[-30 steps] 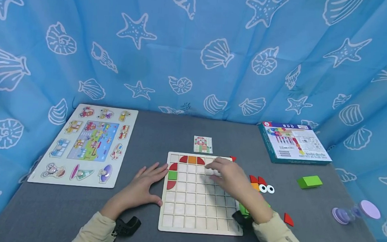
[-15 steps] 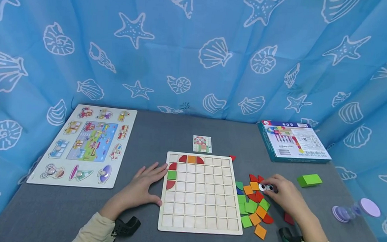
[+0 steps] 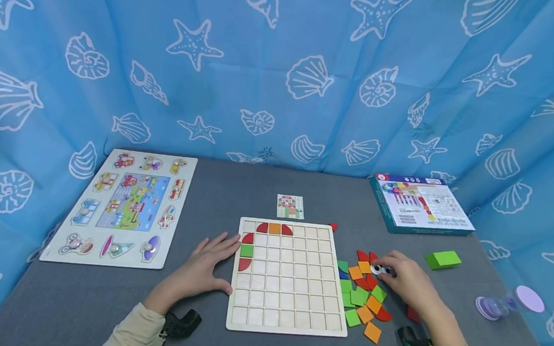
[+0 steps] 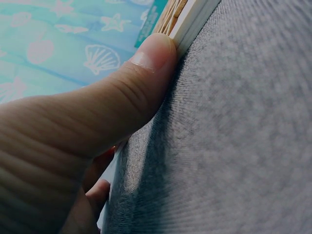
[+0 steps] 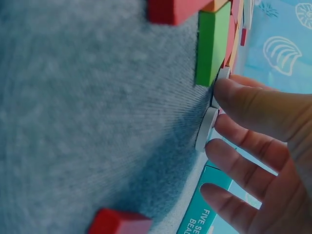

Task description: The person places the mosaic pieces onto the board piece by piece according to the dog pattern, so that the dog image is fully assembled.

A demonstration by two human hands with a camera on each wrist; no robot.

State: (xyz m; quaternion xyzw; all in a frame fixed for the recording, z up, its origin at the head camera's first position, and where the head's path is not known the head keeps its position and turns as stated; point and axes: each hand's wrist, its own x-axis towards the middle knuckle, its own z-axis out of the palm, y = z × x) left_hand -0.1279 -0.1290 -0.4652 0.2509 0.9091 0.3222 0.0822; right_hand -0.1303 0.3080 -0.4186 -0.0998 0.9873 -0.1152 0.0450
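Note:
My left hand (image 3: pixel 209 267) lies with its fingers spread at the left edge of a wooden grid board (image 3: pixel 293 286); in the left wrist view its thumb (image 4: pixel 151 58) presses the board's side. Red quarter-circle pieces, an orange square (image 3: pixel 274 228) and a green square (image 3: pixel 247 251) sit in the board's top row and left column. Right of the board, my right hand (image 3: pixel 409 281) pinches a white eye disc (image 3: pixel 376 269) between thumb and index finger. A second white eye disc (image 5: pixel 206 129) lies beside it, close to the other fingertips.
Loose green (image 3: pixel 359 295), orange (image 3: pixel 372 332) and red pieces lie right of the board. A pattern card (image 3: pixel 290 206) is behind it. A knobbed puzzle (image 3: pixel 179 187) stands back left, a box (image 3: pixel 424 207) back right. A green block (image 3: pixel 443 259) and a purple hourglass-like object (image 3: pixel 494 307) lie farther right.
My right hand has moved from over the board's upper right to the eye discs among the loose pieces, where it now pinches one. My left hand has stayed at the board's edge.

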